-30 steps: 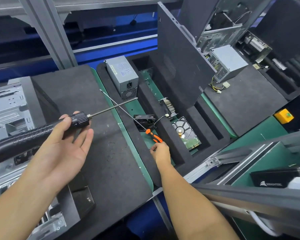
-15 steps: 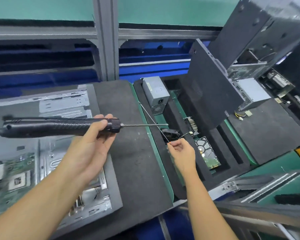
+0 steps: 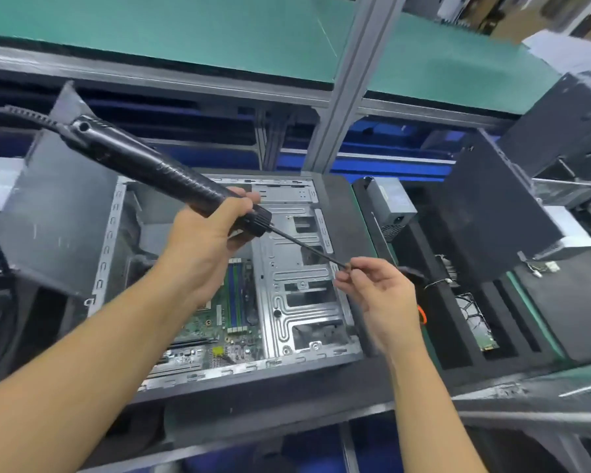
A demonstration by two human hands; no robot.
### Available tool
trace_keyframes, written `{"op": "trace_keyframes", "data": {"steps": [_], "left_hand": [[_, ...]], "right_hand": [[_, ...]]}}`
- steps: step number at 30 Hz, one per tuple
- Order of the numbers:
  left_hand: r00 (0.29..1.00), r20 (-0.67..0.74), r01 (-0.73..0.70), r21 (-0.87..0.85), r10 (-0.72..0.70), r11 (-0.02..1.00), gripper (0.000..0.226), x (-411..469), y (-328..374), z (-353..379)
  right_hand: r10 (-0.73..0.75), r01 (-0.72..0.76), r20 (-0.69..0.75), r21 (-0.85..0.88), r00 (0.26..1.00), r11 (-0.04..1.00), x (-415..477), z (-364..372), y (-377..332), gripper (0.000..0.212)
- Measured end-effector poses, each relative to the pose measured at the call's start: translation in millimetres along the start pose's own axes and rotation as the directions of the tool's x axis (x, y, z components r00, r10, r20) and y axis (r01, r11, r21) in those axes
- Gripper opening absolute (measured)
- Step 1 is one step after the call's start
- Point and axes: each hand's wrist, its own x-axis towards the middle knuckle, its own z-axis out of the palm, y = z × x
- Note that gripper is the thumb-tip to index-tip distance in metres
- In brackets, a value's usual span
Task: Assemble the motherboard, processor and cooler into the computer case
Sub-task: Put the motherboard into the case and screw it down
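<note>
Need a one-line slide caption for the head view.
Left hand grips the electric screwdriver over the open computer case; right hand pinches the bit at its tip.

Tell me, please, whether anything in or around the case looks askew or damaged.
Nothing stands out. The case lies flat and open with the motherboard inside; the left hand grips the screwdriver and the right hand pinches its bit.
</note>
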Motion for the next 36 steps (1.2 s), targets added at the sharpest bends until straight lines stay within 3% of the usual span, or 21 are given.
{"op": "trace_keyframes", "data": {"steps": [2, 4, 10, 26, 32, 36], "left_hand": [[1.000, 0.015, -0.007, -0.011, 0.007, 1.000, 0.014, -1.9, 15.6, -15.7], [0.999, 0.041, -0.015, -0.023, 0.016, 1.000, 0.020, -3.2, 29.8, -29.7], [0.996, 0.093, 0.018, -0.062, -0.012, 0.998, 0.011, -3.4, 54.4, -58.5], [0.992, 0.106, -0.066, -0.024, 0.068, 0.998, 0.013, -7.3, 66.2, -56.0], [0.985, 0.075, -0.155, -0.014, 0.156, 0.988, 0.021, -8.0, 71.8, -58.0], [0.982, 0.020, -0.190, -0.003, 0.190, 0.982, 0.014, -11.3, 74.8, -63.4]], "right_hand": [[-0.024, 0.025, 0.038, -0.020, 0.999, 0.999, -7.4, 18.9, -6.6, 0.014], [-0.032, 0.034, 0.042, -0.039, 0.999, 0.999, -11.9, 36.1, -11.8, 0.015], [-0.068, 0.069, 0.064, -0.026, 0.996, 0.997, -16.6, 72.9, -24.1, 0.022], [-0.102, 0.124, 0.173, -0.119, 0.980, 0.985, 1.0, 74.0, -39.2, 0.029], [-0.046, 0.057, 0.207, -0.047, 0.977, 0.997, 15.1, 78.9, -32.9, 0.021], [0.028, -0.036, 0.251, 0.027, 0.968, 0.999, 25.8, 89.0, -34.0, 0.017]]}}
